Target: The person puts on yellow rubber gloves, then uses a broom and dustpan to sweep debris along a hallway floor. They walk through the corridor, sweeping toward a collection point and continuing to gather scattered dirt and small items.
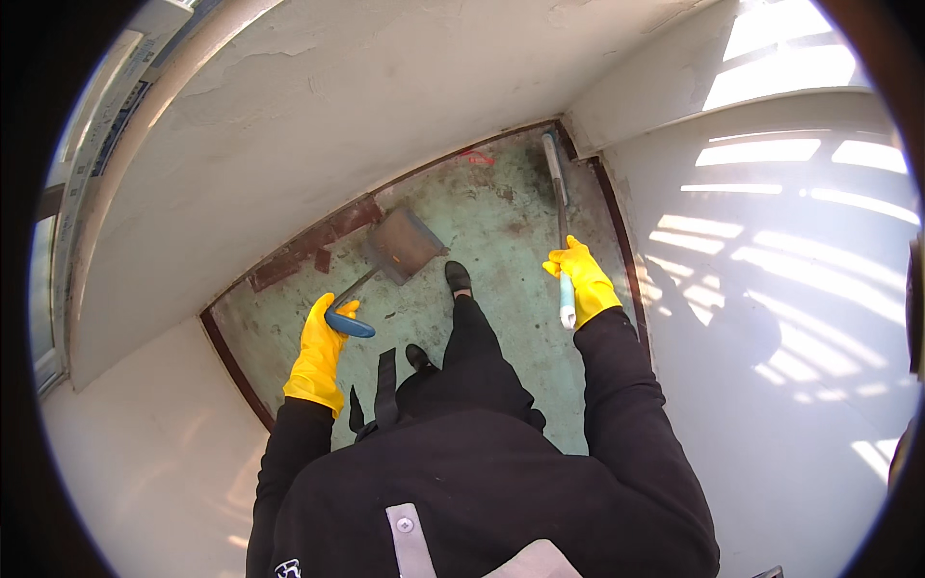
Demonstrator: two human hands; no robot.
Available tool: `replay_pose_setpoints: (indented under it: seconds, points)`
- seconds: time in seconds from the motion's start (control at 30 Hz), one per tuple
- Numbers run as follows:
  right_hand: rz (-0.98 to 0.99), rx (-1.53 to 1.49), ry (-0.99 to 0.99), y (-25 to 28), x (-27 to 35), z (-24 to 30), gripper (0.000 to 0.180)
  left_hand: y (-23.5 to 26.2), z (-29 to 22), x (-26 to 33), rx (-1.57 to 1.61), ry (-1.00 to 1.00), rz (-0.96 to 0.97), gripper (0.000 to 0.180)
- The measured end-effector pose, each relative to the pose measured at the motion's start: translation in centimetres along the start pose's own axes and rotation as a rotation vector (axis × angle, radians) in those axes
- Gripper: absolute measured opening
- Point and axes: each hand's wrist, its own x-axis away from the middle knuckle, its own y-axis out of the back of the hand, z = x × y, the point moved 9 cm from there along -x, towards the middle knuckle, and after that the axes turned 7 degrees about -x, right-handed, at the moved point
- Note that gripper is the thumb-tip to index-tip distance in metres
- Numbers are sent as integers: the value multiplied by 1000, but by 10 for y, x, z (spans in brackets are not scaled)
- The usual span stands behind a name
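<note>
The work looks partway at best: the left hand (323, 347) is wrapped around the blue handle of the dustpan (405, 243), and the right hand (583, 275) grips the broom (555, 169) by its pale end. Both wear yellow gloves. The pan sits low over the floor (525, 260), just ahead of the forward shoe (459, 277) — well apart from the broom's head, which reaches into the far corner. Nothing clearly shows as gathered in the pan (its inside is a dull brown, so dirt would be hard to pick out). Left to deal with, by the look of it, are the dark grime (536, 178) beside the broom's head and a red scrap (477, 156) near the far wall.

The floor is worn green, blotched and scuffed, with a dark red border (619, 207) along its edges and brownish patches (322, 260) by the left side. White walls (376, 87) close in around it — the right one striped with sunlight — and a window frame (96, 193) stands at far left.
</note>
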Motion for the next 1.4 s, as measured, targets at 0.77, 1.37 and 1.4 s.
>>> replay_pose_setpoints:
  seconds: [0.77, 1.37, 1.4]
  points:
    - [268, 1162, -122, 30, 39, -3, 66, -143, -27, -36, 6, 75, -93, 43]
    - [368, 1230, -226, -23, 5, -52, 50, -159, -28, -39, 36, 23, -80, 42]
    - [419, 1323, -55, -32, 13, -46, 52, -158, -26, -39, 51, 39, -76, 42]
